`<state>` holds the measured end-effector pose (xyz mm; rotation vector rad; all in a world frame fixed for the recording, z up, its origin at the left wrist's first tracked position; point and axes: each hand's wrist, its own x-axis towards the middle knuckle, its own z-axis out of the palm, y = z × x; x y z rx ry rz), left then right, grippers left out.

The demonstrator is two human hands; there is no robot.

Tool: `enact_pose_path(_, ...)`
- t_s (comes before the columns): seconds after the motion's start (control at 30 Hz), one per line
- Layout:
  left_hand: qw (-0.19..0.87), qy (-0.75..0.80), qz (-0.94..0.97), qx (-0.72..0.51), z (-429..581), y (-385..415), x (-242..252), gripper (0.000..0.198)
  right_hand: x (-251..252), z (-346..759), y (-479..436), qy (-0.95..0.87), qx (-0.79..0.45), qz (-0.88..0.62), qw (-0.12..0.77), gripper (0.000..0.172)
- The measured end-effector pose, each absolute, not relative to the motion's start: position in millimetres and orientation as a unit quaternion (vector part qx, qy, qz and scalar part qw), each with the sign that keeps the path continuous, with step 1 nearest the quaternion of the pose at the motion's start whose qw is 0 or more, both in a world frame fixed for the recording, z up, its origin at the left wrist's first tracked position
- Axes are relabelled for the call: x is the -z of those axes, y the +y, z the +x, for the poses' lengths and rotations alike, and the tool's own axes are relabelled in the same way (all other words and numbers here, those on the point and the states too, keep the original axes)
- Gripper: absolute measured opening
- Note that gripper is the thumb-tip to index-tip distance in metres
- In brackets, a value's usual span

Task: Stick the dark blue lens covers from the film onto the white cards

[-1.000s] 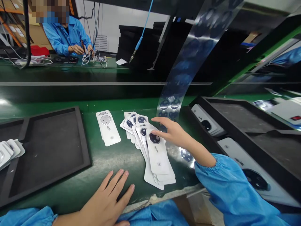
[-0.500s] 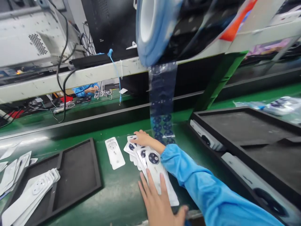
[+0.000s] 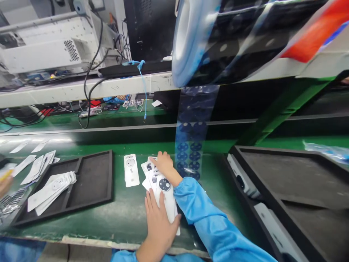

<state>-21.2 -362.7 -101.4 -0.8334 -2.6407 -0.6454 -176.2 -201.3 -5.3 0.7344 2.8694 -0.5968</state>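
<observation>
A fanned pile of white socket-style panels point(image 3: 169, 203) with dark round pads lies on the green bench in front of me. My left hand point(image 3: 159, 220) rests flat on the near part of the pile, fingers stretched and thumb out to the right. Across the far end reaches my right hand point(image 3: 165, 164), its fingers apart over the panels' upper edges and its thumb at the left; the fingertips are partly hidden. Just left of the pile lies another white panel point(image 3: 131, 174) with a pale round socket face, seemingly on top of one more.
A clear strip of dark round stickers point(image 3: 189, 145) hangs from a large roll point(image 3: 188, 43) beyond my hands. On the left, a black tray point(image 3: 109, 182) bears several panels point(image 3: 53, 189). Stacked black trays point(image 3: 272, 163) stand right. Another person's hand point(image 3: 4, 185) shows at the left edge.
The view has swung, so the bench appears shifted. My left hand has slid forward onto the pile, closer to the front dark pad. My right hand stays at the far end.
</observation>
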Motion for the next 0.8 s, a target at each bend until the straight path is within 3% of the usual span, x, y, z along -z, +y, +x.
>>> enact_pose_path(0.17,0.148,-0.926,-0.27,0.217,-20.9,-358.5,96.6,0.082,8.3,-186.5,-209.2,0.963,0.208,0.164,0.055,0.074)
enact_pose_path(0.37,0.159,-0.93,-0.258,0.209,-18.1,-353.2,89.9,0.086,5.5,-193.9,-192.1,0.953,0.249,0.113,0.128,0.065)
enact_pose_path(0.57,0.181,-0.925,-0.248,0.225,-16.9,-352.3,86.4,0.095,-11.9,-177.1,-173.7,0.929,0.318,0.031,0.187,0.08)
enact_pose_path(0.8,0.218,-0.903,-0.244,0.279,-18.4,-356.7,74.1,0.112,-66.6,-130.8,-170.3,0.901,0.416,-0.039,0.12,0.06)
